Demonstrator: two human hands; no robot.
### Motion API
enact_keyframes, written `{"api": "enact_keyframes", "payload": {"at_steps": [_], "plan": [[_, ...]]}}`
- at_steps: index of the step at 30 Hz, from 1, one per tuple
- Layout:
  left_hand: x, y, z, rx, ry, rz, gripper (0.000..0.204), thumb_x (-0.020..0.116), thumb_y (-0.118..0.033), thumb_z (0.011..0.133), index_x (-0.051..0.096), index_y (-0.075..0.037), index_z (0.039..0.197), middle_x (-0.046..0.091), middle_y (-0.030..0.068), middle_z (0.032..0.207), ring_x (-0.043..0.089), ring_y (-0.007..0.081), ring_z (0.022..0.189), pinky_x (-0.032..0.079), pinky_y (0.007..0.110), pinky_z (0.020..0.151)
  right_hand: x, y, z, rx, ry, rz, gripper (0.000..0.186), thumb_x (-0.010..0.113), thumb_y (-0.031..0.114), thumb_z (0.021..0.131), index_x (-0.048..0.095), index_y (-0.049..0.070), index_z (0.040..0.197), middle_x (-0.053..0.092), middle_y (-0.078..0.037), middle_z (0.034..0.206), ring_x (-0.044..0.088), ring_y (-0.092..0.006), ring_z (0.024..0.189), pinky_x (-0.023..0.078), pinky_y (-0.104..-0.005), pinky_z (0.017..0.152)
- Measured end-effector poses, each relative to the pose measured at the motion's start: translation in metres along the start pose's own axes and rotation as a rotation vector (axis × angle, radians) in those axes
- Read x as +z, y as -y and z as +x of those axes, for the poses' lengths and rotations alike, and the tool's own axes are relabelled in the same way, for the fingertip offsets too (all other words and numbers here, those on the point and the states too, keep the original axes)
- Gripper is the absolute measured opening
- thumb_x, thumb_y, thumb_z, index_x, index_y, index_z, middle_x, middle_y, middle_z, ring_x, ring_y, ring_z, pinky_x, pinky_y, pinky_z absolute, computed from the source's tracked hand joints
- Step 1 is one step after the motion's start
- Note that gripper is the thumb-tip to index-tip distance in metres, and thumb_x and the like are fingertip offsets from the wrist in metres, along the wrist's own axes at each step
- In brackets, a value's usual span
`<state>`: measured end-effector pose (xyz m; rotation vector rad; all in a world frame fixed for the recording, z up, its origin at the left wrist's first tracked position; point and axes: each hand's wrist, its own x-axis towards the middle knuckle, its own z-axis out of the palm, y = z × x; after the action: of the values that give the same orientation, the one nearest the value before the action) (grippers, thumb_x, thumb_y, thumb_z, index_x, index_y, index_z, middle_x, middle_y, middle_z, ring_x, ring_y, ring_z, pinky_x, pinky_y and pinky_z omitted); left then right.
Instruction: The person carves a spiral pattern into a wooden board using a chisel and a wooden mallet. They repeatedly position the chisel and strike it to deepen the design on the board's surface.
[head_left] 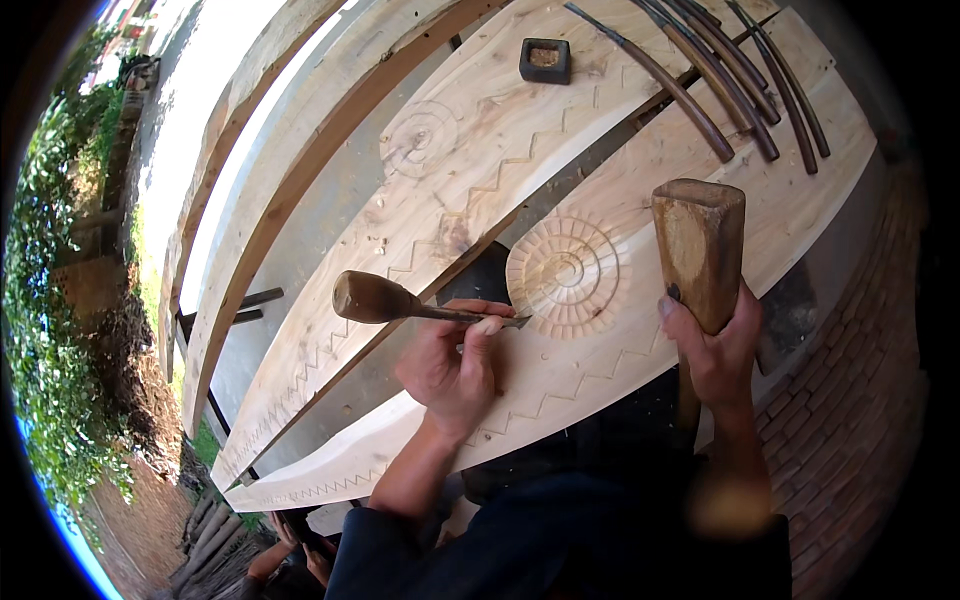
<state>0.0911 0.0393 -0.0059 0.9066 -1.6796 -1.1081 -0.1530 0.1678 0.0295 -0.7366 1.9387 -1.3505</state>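
My left hand [452,372] is closed round a wooden-handled carving chisel [378,298], held at a low slant. Its blade tip meets the lower left rim of a round carved rosette [567,275], a spiral centre ringed by small cut segments. The rosette is cut into a long pale wooden board [620,335], which also bears a zigzag line along its near edge. In my right hand [715,345] a wooden mallet [700,245] stands upright, its thick squared head raised above the board and the grip lower down partly hidden by my fingers.
Several long-handled chisels [740,85] lie at the far right of the boards. A small dark square block [545,61] rests on the second board [480,150], marked with a spiral and zigzags. Curved timbers [300,170] stand beyond, left. Another person's hands [285,545] show at lower left.
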Motion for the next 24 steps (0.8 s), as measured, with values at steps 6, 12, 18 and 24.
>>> {"api": "enact_keyframes", "payload": {"at_steps": [6, 12, 18, 24], "plan": [[0.0041, -0.0034, 0.0043, 0.038, 0.024, 0.082, 0.010, 0.075, 0.003, 0.103, 0.065, 0.006, 0.103, 0.083, 0.0195, 0.096, 0.080, 0.0198, 0.082, 0.062, 0.030, 0.070, 0.0001, 0.0052, 0.0033, -0.001, 0.024, -0.043, 0.039, 0.085, 0.017, 0.090, 0.068, -0.008, 0.114, 0.075, -0.013, 0.091, 0.073, -0.0195, 0.082, 0.059, -0.0370, 0.080], [0.0047, -0.0032, 0.0029, 0.030, -0.001, 0.151, 0.010, 0.079, 0.001, 0.101, 0.069, 0.004, 0.101, 0.084, 0.0148, 0.093, 0.078, 0.0164, 0.078, 0.060, 0.027, 0.069, 0.0033, 0.0051, 0.0035, -0.082, 0.003, -0.036, 0.023, 0.078, 0.009, 0.092, 0.067, -0.004, 0.107, 0.068, -0.005, 0.081, 0.064, -0.0109, 0.072, 0.052, -0.0303, 0.065], [0.0059, -0.0067, 0.0037, 0.005, -0.004, 0.151, 0.009, 0.079, 0.000, 0.101, 0.071, 0.004, 0.100, 0.084, 0.0138, 0.093, 0.077, 0.0155, 0.076, 0.059, 0.026, 0.069, 0.0019, 0.0070, 0.0033, -0.069, 0.009, -0.046, 0.027, 0.079, 0.010, 0.092, 0.068, -0.005, 0.112, 0.069, -0.006, 0.084, 0.064, -0.0114, 0.075, 0.053, -0.0303, 0.068], [0.0064, -0.0060, 0.0041, 0.029, -0.008, 0.139, 0.010, 0.080, -0.001, 0.100, 0.072, 0.004, 0.097, 0.084, 0.0132, 0.092, 0.076, 0.0152, 0.073, 0.058, 0.027, 0.069, -0.0004, 0.0064, 0.0036, 0.008, 0.018, -0.038, 0.045, 0.086, 0.018, 0.089, 0.069, -0.009, 0.120, 0.078, -0.016, 0.097, 0.075, -0.0214, 0.088, 0.060, -0.0388, 0.085]]}}
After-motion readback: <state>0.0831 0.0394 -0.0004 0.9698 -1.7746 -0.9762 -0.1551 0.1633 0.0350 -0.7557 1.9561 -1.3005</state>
